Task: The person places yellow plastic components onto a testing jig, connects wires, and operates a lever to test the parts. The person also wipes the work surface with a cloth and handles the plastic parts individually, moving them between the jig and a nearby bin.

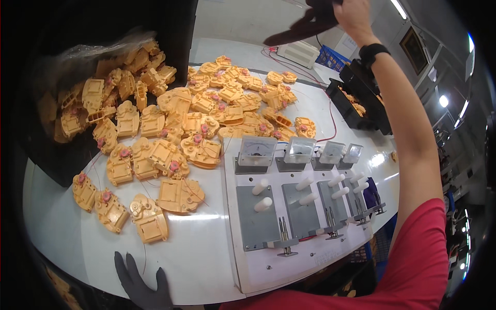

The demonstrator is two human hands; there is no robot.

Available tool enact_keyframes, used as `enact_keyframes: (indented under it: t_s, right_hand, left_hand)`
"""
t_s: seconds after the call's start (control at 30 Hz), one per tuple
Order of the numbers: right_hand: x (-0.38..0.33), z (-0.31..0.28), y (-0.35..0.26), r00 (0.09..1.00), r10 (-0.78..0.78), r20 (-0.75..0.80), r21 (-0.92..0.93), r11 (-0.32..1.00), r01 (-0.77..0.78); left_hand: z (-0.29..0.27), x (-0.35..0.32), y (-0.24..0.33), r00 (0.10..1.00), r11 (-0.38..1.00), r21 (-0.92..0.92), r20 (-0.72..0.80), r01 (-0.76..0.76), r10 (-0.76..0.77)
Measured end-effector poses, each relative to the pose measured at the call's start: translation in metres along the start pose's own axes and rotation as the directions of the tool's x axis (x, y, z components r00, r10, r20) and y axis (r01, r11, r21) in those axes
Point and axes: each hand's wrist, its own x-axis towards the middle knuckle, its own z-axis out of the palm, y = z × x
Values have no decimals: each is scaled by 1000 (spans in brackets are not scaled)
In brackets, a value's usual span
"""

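My left hand, in a dark grey glove, is at the table's near edge with fingers spread and nothing in it. Just beyond it lie yellow plastic housings with pink-red round parts and thin wires. My right hand is raised at the top of the view, bare, with a black watch on the wrist. It grips a dark glove, whose fingers hang off to the left. The fingertips are partly hidden by the glove and the upper edge.
A white test fixture with several analog meters, grey plates and white pegs stands in front of me. A black bin on the left spills housings onto the table. Black trays and a pale instrument box sit farther back.
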Motion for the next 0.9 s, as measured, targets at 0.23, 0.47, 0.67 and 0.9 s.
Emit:
enact_keyframes:
  t_s: [0.23,0.47,0.67,0.9]
  right_hand:
    - [-123,46,-99,-196,104,975,-201,786,-584]
    - [-128,37,-172,-400,-269,876,-209,535,-818]
    - [-99,37,-204,-341,-251,906,-142,578,-804]
    - [-85,42,-218,-202,-194,960,-44,607,-793]
  left_hand:
    - [-7,7,9,999,999,37,-21,-28,28]
    - [-7,5,10,1000,998,65,-11,-26,26]
    - [-5,6,9,997,997,51,-51,-55,57]
    - [-3,1,4,997,997,41,-48,-60,62]
